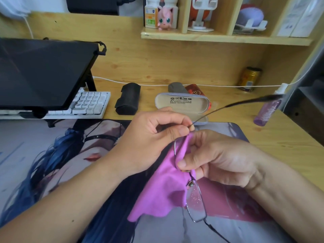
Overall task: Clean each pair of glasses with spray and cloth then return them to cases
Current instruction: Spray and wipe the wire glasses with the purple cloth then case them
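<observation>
A pair of thin metal-framed glasses (196, 202) is held over the desk mat, one temple arm sticking up to the right. My left hand (150, 135) pinches the frame near the hinge of the upper lens. My right hand (215, 158) pinches a purple cloth (163, 186) round that upper lens, which the cloth hides. The lower lens is bare and speckled with droplets. An open grey glasses case (182, 102) lies behind my hands. A black case (128, 99) lies shut to its left. A purple spray bottle (266, 111) lies on the desk at the right.
A laptop on a stand (43, 74) and a white keyboard (89, 104) fill the left. A printed desk mat (43, 155) covers the front. A drink can (249, 78), a white cable (219, 85) and a wooden shelf (224, 38) are at the back.
</observation>
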